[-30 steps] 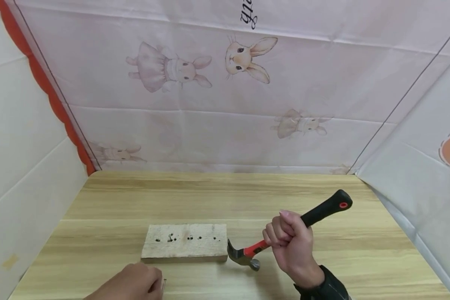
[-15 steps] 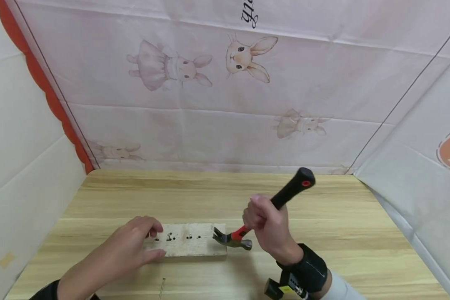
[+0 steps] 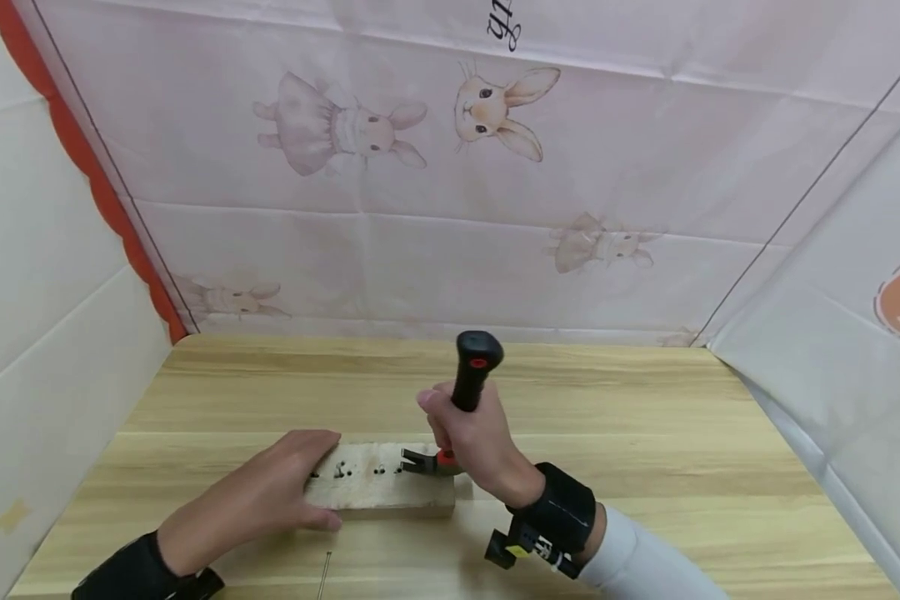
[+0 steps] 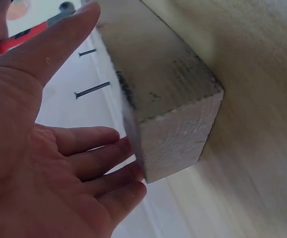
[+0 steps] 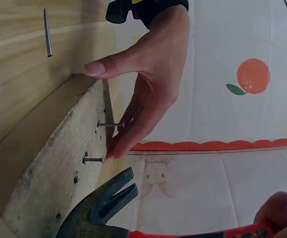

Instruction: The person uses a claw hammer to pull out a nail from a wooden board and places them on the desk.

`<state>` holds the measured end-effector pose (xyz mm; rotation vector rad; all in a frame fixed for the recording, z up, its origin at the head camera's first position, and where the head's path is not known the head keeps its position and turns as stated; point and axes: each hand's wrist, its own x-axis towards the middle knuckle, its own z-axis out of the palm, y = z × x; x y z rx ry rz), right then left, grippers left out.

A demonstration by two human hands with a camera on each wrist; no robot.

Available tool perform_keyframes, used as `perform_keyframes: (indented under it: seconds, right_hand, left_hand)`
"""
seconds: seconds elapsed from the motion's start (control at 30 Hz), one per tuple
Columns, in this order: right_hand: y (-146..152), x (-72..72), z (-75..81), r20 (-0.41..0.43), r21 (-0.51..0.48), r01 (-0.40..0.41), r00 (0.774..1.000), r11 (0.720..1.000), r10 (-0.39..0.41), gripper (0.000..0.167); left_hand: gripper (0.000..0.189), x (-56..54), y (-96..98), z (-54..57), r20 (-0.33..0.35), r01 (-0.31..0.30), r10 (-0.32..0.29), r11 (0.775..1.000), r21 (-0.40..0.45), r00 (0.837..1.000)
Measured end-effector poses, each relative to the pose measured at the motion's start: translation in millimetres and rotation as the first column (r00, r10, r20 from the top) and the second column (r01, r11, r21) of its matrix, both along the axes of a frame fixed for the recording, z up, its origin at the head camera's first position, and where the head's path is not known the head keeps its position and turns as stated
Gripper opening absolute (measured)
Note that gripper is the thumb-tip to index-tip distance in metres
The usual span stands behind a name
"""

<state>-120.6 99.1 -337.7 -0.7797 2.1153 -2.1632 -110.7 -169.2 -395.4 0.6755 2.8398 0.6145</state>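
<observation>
I've got the left hand [image 3: 270,483] pinching the wooden block's [image 3: 390,495] nine-o'clock end, presumably to steady it, right hand [image 3: 480,442] gripping the hammer [image 3: 474,379] claw-first over three, block at head-view seven o'clock, loose nail [image 3: 324,575] beyond.

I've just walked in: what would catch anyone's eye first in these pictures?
Probably the black and red hammer, handle up in the right hand, its claw over the right half of a wooden block whose left end the left hand holds. Next come two nails sticking out of that block, and a loose one lying on the table. Behind hangs a pale sheet printed with sideways rabbits.
</observation>
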Motion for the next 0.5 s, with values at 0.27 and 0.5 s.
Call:
perform_keyframes:
  seconds: [0.27, 0.5]
  right_hand:
    - [-17, -7.2, 4.6, 0.040, 0.146, 0.004, 0.999, 0.989, -0.010, 0.049]
    - [-29, -10.7, 7.1, 0.074, 0.280, -0.019, 0.997, 0.960, -0.001, 0.045]
  left_hand:
    - [0.124, -6.5, 3.2, -7.0, 0.036, 0.039, -0.037, 0.999, -0.037, 0.999]
    - [0.120, -12.1, 6.2, -9.2, 0.089, 0.059, -0.058, 0.998, -0.013, 0.994]
